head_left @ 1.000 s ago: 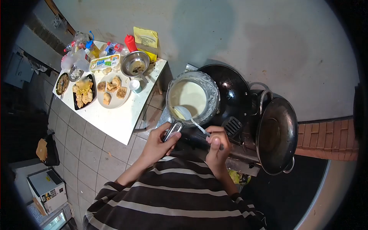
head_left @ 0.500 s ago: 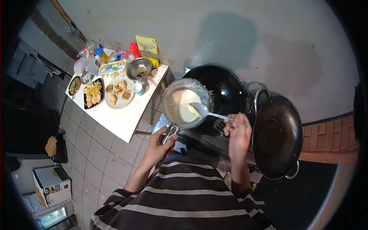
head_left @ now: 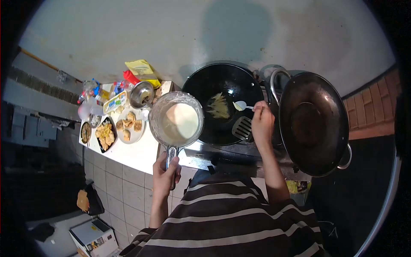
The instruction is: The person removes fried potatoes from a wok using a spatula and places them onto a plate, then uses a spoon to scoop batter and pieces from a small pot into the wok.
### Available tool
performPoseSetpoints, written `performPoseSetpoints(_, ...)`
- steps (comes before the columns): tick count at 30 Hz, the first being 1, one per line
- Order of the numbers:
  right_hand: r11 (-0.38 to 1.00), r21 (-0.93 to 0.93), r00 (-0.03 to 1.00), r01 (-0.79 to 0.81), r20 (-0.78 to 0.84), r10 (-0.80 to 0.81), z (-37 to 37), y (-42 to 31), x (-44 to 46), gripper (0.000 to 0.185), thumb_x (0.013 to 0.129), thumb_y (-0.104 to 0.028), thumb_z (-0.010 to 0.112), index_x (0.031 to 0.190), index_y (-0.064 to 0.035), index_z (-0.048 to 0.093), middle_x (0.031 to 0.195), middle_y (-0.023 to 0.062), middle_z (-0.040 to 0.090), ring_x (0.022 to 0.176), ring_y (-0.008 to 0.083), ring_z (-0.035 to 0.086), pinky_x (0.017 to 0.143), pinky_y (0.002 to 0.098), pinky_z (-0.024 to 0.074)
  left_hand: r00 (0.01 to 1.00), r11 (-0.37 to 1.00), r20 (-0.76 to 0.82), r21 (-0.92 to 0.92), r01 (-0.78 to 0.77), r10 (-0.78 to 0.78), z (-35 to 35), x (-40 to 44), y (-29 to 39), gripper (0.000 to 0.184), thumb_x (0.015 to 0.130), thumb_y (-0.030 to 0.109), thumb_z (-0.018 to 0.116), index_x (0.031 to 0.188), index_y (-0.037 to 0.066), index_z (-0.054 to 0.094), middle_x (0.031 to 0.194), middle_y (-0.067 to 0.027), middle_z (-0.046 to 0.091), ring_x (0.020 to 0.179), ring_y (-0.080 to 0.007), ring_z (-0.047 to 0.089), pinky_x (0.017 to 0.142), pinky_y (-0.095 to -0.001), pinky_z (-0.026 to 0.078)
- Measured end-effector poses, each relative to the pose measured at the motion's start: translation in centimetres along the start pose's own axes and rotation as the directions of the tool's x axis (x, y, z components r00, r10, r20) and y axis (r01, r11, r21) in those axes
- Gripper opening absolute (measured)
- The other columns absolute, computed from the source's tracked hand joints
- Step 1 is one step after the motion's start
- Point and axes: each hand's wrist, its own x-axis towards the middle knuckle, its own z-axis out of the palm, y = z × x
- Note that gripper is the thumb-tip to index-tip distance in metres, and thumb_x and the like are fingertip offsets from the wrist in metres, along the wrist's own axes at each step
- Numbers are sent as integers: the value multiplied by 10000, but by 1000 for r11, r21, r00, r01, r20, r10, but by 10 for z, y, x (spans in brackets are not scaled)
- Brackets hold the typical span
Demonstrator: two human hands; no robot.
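Observation:
My left hand grips the handle of a metal saucepan holding a creamy white liquid. The pan is beside the left rim of a black wok. My right hand is closed on a spoon, whose bowl carries a pale lump above the wok. Pale thin strips lie in the wok. A slotted spatula sits at the wok's lower right, just left of my right hand; its handle is hidden.
A second, larger wok leans at the right. On the left, a white table bears a plate of browned food, a black dish, a metal bowl, a red bottle and a yellow packet. A wall stands behind.
The saucepan has moved left, uncovering the strips in the wok. The spoon has come out of the saucepan and is now over the wok, carrying a pale lump. My view has shifted too.

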Motion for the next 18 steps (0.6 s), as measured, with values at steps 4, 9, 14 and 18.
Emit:
performPoseSetpoints(4, 979, -103, 984, 177, 24, -176, 23, 4, 4, 205, 996, -159, 457, 919, -10, 576, 888, 200, 604, 879, 405, 581, 761, 497, 455, 999, 1000, 43, 1, 18, -18, -7, 10, 3, 180, 969, 153, 613, 867, 43, 513, 590, -24, 508, 415, -75, 416, 374, -222, 309)
performPoseSetpoints(9, 917, -238, 947, 319, 132, -295, 28, -6, 0, 179, 998, -163, 479, 937, -24, 573, 890, 163, 589, 885, 374, 567, 760, 482, 469, 994, 999, 105, -41, 19, -14, -17, 22, 4, 182, 974, 155, 608, 867, 43, 512, 594, -27, 516, 418, -76, 424, 380, -222, 313)
performPoseSetpoints(14, 905, -295, 947, 306, 0, -321, 21, -15, -1, 157, 992, -142, 495, 923, -21, 567, 867, 154, 579, 877, 360, 581, 746, 474, 472, 989, 999, 145, -34, 36, -30, -27, 34, 4, 177, 970, 163, 619, 891, 37, 524, 598, -26, 524, 418, -75, 430, 382, -224, 319)
performPoseSetpoints(18, 963, -73, 943, 260, -195, -269, 3, -4, 3, 240, 1033, -182, 441, 935, -7, 573, 908, 134, 628, 757, 267, 584, 705, 383, 475, 984, 999, 173, -30, 41, -35, -30, 40, 11, 162, 964, 147, 622, 879, 44, 531, 589, -17, 525, 416, -74, 441, 376, -226, 331)
